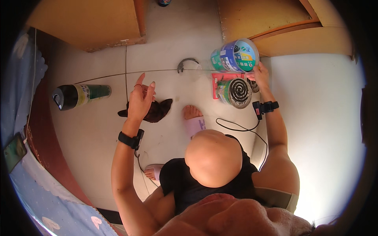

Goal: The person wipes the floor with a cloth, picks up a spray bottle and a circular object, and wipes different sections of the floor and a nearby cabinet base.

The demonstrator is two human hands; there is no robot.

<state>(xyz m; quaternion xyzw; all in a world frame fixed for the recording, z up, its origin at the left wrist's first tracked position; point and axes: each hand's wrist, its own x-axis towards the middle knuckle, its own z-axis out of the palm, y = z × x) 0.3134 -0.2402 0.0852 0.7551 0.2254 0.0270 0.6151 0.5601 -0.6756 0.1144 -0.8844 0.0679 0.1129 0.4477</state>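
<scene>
My right hand grips the rim of a tilted blue-and-green printed plastic tub by its near right edge. Just below stands a green canister with a black spiral mosquito coil at its top. Part of a flat red box shows beside the canister. My left hand is empty, its index finger extended and the others curled loosely. In the view it overlaps a dark, crumpled cloth-like item on the floor. Left of that hand, a black-capped green spray can lies on its side.
A dark curved band lies on the tiled floor. Wooden furniture stands at the far left, with a wooden cabinet at the far right. A black cable hangs from my right wrist. A phone rests on blue bedding.
</scene>
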